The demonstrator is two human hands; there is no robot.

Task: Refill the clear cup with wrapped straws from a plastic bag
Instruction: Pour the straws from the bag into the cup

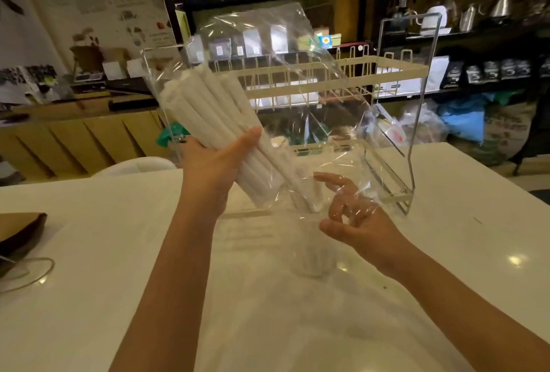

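While the straws (208, 109) are gripped by the left hand (214, 160), the plastic bag (297, 79) is pinched by the right hand (354, 216) above the cup (312, 258).

The left hand (218, 163) grips a tilted bundle of wrapped straws (208, 109) inside the plastic bag (297, 74) (clear, crinkled); the right hand (354, 216) pinches its lower edge above the table (119, 252).
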